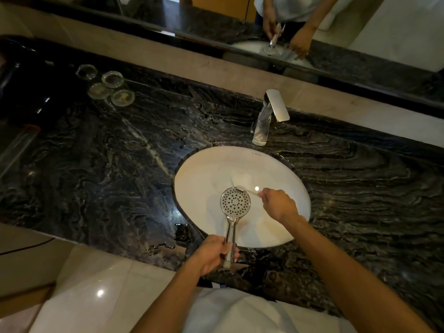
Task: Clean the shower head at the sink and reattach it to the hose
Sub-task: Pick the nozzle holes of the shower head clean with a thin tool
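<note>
A chrome shower head (235,202) with a round perforated face is held over the white oval sink (206,174), face up. My left hand (216,254) grips its handle near the lower end, at the sink's front rim. My right hand (280,204) pinches a thin pale toothbrush (248,190), whose head touches the top right edge of the shower face. No hose is in view.
A chrome faucet (270,116) stands behind the sink on the dark marble counter (108,164). Several glass dishes (108,87) sit at the back left beside a black object (26,87). Water puddles (181,233) lie at the sink's front left. A mirror runs along the back.
</note>
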A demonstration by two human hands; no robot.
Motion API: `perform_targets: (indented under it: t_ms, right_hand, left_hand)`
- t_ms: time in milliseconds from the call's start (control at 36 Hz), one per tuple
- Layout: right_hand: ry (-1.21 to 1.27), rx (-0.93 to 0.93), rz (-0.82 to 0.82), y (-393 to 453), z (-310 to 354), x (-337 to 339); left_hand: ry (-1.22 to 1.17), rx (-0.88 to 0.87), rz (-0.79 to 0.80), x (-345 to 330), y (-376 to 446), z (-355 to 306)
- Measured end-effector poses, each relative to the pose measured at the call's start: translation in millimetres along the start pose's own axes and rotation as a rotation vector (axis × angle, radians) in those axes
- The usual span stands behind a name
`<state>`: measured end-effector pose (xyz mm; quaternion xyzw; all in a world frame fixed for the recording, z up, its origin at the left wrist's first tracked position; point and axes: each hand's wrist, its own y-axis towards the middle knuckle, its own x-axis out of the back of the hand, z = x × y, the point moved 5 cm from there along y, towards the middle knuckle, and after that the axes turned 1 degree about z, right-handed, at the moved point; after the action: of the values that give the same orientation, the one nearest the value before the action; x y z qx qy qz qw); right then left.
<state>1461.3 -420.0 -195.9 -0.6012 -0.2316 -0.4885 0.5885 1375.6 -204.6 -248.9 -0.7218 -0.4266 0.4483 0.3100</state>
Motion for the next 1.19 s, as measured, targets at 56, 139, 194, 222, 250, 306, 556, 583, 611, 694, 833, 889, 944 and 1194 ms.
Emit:
perform_targets:
  t_ms: [56, 139, 194, 222, 250, 306, 556, 583, 611, 694, 833, 889, 944, 1194]
  right_hand:
    - [-0.007, 0.010, 0.013, -4.2, 1.1, -4.4]
    - [-0.049, 0.106, 0.076, -17.8, 6.7, -19.9]
    - [-0.142, 0.179, 0.137, -28.5, 9.3, -30.5]
    - [-0.186, 0.203, 0.158, -31.7, 9.0, -33.8]
    - [-0.219, 0.213, 0.164, -32.9, 8.6, -34.1]
    - [-0.259, 0.204, 0.127, -29.2, 8.2, -28.4]
    - [-0.180, 0.063, -0.056, -8.2, 18.4, 0.4]
    - [-0.185, 0.069, -0.051, -10.2, 21.3, -2.6]
    - [-0.189, 0.078, -0.042, -12.9, 23.9, -7.0]
    - [-0.237, 0.148, 0.002, -23.2, 32.1, -21.1]
    - [-0.319, 0.176, -0.065, -21.3, 34.4, -15.2]
    - [-0.291, 0.101, -0.095, -15.2, 30.0, -4.5]
    - [-0.265, 0.075, -0.092, -12.4, 29.3, 1.4]
    - [-0.295, 0.248, 0.049, -21.1, 46.4, -16.8]
  left_hand:
    - [-0.012, -0.001, 0.004, -0.8, -0.5, -0.2]
    - [-0.032, 0.003, 0.005, -1.2, -0.7, -0.3]
    - [-0.042, 0.007, -0.002, -1.4, -0.3, -0.4]
    - [-0.043, 0.006, -0.003, -1.6, -0.2, -1.0]
    - [-0.039, 0.002, -0.002, -2.1, -0.3, -2.1]
    - [-0.025, -0.004, -0.001, -2.4, -0.9, -4.3]
    - [-0.019, -0.007, -0.015, -2.6, -4.3, -5.2]
    - [-0.026, -0.008, -0.017, -2.5, -4.8, -4.5]
    - [-0.030, -0.009, -0.019, -2.3, -4.9, -4.0]
    - [-0.031, -0.007, -0.029, -2.9, -4.4, -3.6]
    - [-0.021, -0.008, -0.018, -1.5, -5.1, -5.7]
    - [-0.002, -0.013, -0.005, -2.4, -5.1, -6.5]
    - [0.005, -0.017, -0.004, -3.7, -5.6, -6.1]
    - [-0.063, -0.036, -0.001, -3.8, -4.8, -4.9]
